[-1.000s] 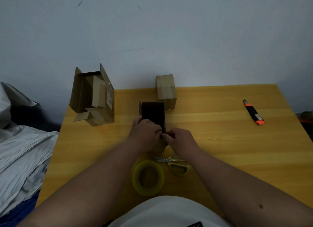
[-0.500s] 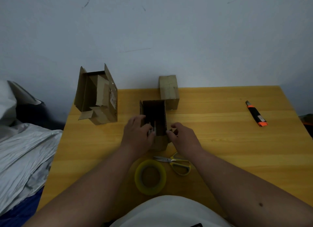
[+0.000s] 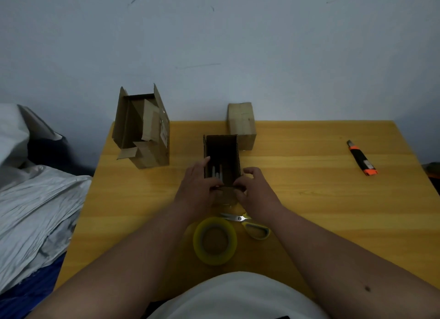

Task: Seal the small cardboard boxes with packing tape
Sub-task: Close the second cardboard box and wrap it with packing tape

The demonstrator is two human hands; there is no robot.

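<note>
Your left hand (image 3: 198,187) and right hand (image 3: 256,190) grip the near end of the small open box (image 3: 222,161) at mid-tabletop (image 3: 309,199), fingers curled over its near flap from either side; pale slender items lie inside the box, too dim to identify; the tape roll (image 3: 215,240) lies flat just before you, the scissors (image 3: 247,223) beside it; a closed box (image 3: 241,125) stands behind the open one; a larger open carton (image 3: 142,128) sits far left; a utility knife (image 3: 362,158) lies far right.
</note>
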